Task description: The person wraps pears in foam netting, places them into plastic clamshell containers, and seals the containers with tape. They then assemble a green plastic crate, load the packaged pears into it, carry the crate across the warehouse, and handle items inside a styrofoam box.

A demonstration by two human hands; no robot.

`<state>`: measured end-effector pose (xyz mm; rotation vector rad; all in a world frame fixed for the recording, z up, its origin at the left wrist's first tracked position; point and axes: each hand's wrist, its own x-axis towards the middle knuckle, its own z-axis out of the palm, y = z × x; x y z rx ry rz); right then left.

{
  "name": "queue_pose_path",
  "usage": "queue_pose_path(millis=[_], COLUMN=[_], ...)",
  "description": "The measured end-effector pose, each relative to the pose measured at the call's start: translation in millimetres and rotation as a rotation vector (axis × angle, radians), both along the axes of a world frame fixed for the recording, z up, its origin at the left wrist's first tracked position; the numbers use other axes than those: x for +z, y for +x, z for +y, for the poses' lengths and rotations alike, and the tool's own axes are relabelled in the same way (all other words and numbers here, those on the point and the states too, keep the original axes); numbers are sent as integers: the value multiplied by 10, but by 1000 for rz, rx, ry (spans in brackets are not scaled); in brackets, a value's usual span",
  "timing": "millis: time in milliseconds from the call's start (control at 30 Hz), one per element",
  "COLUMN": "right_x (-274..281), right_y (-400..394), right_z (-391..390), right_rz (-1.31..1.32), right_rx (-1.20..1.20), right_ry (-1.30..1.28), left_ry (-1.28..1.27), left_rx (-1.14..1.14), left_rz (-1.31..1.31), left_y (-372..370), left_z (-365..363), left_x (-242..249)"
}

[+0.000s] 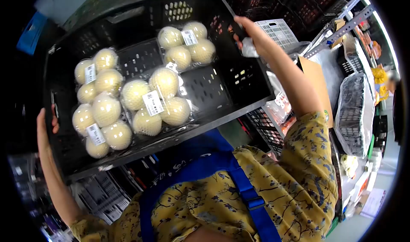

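Note:
A large black plastic crate (209, 123) hangs tilted in front of my chest. My left hand (46, 129) grips its left end, with fingertips showing through the handle slot. At the opposite end, my right hand (252, 33) has its fingers hooked through the other handle. Inside lie several clear-wrapped packs of round pale-yellow fruit in foam nets, each with a white label. One pack (155, 102) is near the front middle, another (186, 45) at the back right. Two more, a rear pack (99, 76) and a front pack (102, 124), fill the left side.
Dark stacked crates (290, 3) and a white crate (277, 30) stand beyond my right hand. Along the right are a cardboard piece (317, 86), a plastic-covered crate (354, 114) and metal shelving (341, 30). A blue bin (32, 33) is at the far left.

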<state>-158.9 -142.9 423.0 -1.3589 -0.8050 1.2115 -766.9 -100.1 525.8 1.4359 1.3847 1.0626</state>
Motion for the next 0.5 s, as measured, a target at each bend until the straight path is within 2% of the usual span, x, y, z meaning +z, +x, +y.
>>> queue_pose_path(millis=[100, 133, 300, 367, 433, 500], right_x=[-353, -446, -1313, -1434, -1666, -1636], right_y=[-129, -202, -709, -976, -1048, -1256], right_z=[-284, -413, -628, -757, -710, -942], right_rz=[82, 100, 204, 181, 241, 209], right_rx=[-91, -131, -278, -313, -412, -532], right_ry=[-126, -149, -288, -307, -336, -364], left_ry=[-41, -51, -254, -319, -331, -373], left_rx=[49, -16, -146, -211, -232, -277], left_rz=[63, 60, 39, 67, 96, 97], left_y=[218, 185, -197, -268, -321, -326], left_z=[-107, -84, 532, 791, 1156, 1259], left_x=[17, -5, -599, -751, -1116, -1247])
